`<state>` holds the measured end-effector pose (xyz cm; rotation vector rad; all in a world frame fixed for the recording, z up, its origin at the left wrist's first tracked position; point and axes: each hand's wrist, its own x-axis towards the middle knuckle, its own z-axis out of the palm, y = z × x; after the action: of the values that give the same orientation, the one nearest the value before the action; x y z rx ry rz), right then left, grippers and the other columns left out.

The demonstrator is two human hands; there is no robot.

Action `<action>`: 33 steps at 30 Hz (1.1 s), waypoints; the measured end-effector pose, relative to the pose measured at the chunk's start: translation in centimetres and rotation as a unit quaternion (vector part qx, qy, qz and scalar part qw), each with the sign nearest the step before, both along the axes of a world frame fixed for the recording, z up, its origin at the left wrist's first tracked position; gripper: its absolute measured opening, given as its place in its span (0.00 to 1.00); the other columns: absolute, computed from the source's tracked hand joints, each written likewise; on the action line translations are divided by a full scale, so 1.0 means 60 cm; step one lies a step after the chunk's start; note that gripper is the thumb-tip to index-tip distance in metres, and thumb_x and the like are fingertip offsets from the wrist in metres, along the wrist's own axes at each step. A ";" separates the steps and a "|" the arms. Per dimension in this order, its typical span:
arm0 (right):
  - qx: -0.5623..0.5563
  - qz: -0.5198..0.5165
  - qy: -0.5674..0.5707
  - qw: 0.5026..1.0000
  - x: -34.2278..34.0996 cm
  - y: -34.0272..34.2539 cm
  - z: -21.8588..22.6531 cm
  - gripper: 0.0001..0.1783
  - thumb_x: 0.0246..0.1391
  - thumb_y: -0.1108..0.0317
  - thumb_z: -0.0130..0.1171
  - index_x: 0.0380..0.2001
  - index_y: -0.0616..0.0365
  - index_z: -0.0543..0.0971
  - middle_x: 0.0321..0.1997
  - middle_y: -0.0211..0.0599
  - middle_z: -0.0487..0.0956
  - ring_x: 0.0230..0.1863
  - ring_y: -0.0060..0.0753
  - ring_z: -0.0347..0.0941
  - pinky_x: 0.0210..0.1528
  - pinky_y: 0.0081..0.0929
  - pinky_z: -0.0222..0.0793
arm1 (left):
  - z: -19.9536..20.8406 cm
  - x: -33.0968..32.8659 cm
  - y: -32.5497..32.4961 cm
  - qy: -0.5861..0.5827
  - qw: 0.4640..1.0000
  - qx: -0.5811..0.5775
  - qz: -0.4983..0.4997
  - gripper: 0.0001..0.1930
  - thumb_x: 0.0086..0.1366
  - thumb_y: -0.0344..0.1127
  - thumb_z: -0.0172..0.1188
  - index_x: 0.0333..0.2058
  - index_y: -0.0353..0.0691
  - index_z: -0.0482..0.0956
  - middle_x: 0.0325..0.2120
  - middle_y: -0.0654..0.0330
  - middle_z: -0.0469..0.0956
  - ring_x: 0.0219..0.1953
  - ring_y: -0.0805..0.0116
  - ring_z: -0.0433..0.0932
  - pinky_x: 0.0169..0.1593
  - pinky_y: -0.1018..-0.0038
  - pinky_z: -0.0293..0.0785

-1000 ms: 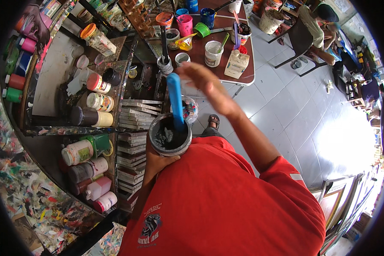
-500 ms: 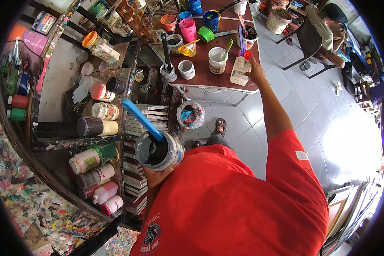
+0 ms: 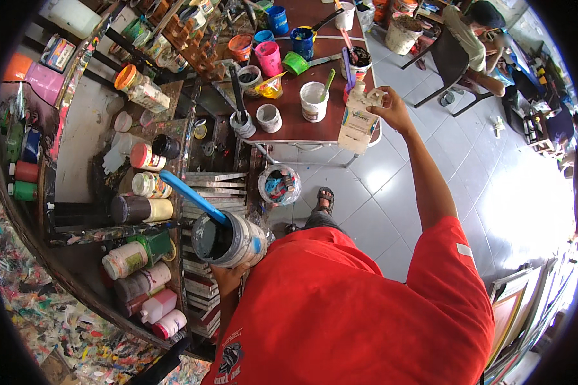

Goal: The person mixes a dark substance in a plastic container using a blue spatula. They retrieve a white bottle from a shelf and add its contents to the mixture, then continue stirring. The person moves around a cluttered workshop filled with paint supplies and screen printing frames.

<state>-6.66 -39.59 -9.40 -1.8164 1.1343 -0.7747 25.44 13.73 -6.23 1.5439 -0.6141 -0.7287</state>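
Observation:
My left hand [image 3: 228, 276] grips a clear plastic tub [image 3: 249, 241] from below, tilted in front of my red shirt. Dark grey paint coats its inside, and a blue-handled stirrer [image 3: 194, 196] leans out over the rim. With my right arm stretched out, my right hand [image 3: 395, 111] is closed on the handle of an off-white plastic jug [image 3: 359, 122], held at the table's right edge. Just behind the jug is a paint pot [image 3: 359, 59] with a purple and a pink handle in it. To the jug's left stands a white tub [image 3: 313, 102] with a green-handled tool.
The brown table [image 3: 289, 136] carries several pots, among them a pink cup [image 3: 269, 59] and a tipped green cup [image 3: 295, 63]. Paint bottles line the shelf [image 3: 149, 156] at left. A bin [image 3: 280, 185] stands on the floor. A seated person [image 3: 472, 45] is at far right.
My right hand has lifted the jug and drawn it slightly nearer, tipping it at the table's edge. In my left hand the tub has shifted left and leans over further.

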 end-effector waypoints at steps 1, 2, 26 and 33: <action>0.009 0.019 -0.029 0.999 0.002 0.000 0.020 0.32 0.46 0.73 0.71 0.54 0.66 0.69 0.46 0.43 0.81 0.48 0.34 0.78 0.54 0.32 0.72 | -0.006 0.001 0.005 -0.002 1.000 -0.008 -0.006 0.50 0.46 0.38 0.80 0.64 0.34 0.57 0.60 0.53 0.66 0.61 0.58 0.68 0.66 0.62 0.62; 0.017 0.036 -0.058 0.998 0.006 0.004 0.047 0.32 0.47 0.73 0.71 0.54 0.66 0.69 0.46 0.43 0.81 0.49 0.33 0.77 0.55 0.31 0.72 | -0.006 0.002 0.003 -0.005 1.000 -0.016 -0.015 0.51 0.46 0.38 0.80 0.64 0.34 0.57 0.60 0.53 0.66 0.61 0.58 0.68 0.66 0.62 0.62; -0.058 0.182 -0.139 0.972 0.176 0.120 0.481 0.29 0.51 0.60 0.67 0.54 0.64 0.76 0.46 0.37 0.81 0.47 0.27 0.75 0.53 0.26 0.67 | 0.016 -0.010 0.039 0.040 0.993 -0.106 0.030 0.56 0.41 0.37 0.82 0.65 0.35 0.54 0.60 0.54 0.65 0.62 0.57 0.67 0.67 0.61 0.64; -0.047 0.207 -0.145 0.966 0.207 0.133 0.497 0.27 0.52 0.61 0.67 0.53 0.64 0.76 0.47 0.36 0.80 0.47 0.27 0.75 0.54 0.27 0.68 | -0.007 -0.002 0.058 0.037 0.992 -0.102 0.058 0.56 0.41 0.35 0.82 0.65 0.37 0.53 0.60 0.54 0.64 0.62 0.57 0.67 0.67 0.59 0.64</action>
<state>5.73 -31.61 20.43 -1.8574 0.5122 -0.8181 25.33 17.22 -6.63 1.3463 -0.5222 -0.6118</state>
